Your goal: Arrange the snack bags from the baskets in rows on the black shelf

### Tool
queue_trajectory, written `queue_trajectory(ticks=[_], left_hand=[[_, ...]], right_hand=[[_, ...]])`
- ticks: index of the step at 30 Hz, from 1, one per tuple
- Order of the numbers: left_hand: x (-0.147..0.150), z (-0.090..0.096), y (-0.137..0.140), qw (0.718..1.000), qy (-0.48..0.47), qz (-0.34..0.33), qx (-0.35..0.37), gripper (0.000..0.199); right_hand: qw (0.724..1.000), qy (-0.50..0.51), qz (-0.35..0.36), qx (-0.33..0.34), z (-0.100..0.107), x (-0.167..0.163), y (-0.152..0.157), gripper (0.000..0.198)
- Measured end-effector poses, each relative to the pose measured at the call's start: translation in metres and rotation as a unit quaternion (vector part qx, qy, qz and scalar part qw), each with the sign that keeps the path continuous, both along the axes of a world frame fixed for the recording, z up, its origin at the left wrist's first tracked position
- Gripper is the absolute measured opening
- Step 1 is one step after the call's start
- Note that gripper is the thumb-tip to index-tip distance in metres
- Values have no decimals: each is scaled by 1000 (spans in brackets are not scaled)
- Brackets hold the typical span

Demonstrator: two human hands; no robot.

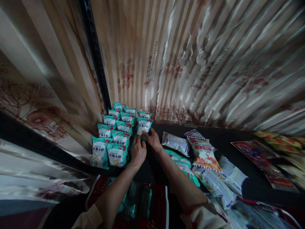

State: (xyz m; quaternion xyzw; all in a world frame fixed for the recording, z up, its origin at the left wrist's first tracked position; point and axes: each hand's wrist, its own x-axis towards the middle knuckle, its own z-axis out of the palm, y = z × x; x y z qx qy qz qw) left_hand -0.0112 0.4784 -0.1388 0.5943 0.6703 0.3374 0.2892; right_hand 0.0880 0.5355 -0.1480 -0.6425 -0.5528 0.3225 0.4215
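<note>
**Teal Snack Packs Stand in Tight Rows on a Dark Shelf**

Two bare hands meet at the bottom edge of a teal snack packet, which stands upright at the front of the right-hand row on a black shelf. The left hand has its fingers curled in just below the packet; whether they pinch the packet's lower edge or only rest against it cannot be told. The right hand grasps the packet's lower right corner between thumb and fingers.

To the left stands the block of teal packets, shoulder to shoulder, running back to a striped patterned curtain. The light, puffed packs look easy to topple: a nudge from a wrist or sleeve could knock a front pack over or tip a whole row. The held packet seems to have little under it at the shelf's dark front and could slide forward if let go crooked.

Loose packs lie flat to the right, among them a red-and-white packet and a silver packet, partly overlapping and apt to slip. A red crate sits below the arms.

The teal fronts read "小鱼小虾". The other packets' print is too blurred to read.
</note>
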Motion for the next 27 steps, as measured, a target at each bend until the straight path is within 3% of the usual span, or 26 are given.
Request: queue_trajectory(ticks=[11, 18, 23, 27], left_hand=[[0, -8, 0, 999, 38, -5, -3, 49], [2, -12, -5, 999, 49, -2, 12, 48], [1, -12, -22, 997, 20, 5, 73, 38], [-4, -12, -54, 984, -19, -21, 174, 29]], right_hand=[[999, -34, 8, -19, -1, -3, 2, 35], [999, -32, -29, 23, -1, -3, -9, 51], [996, -14, -43, 82, 3, -1, -38, 50], [991, 24, -49, 123, 1, -3, -92, 40]])
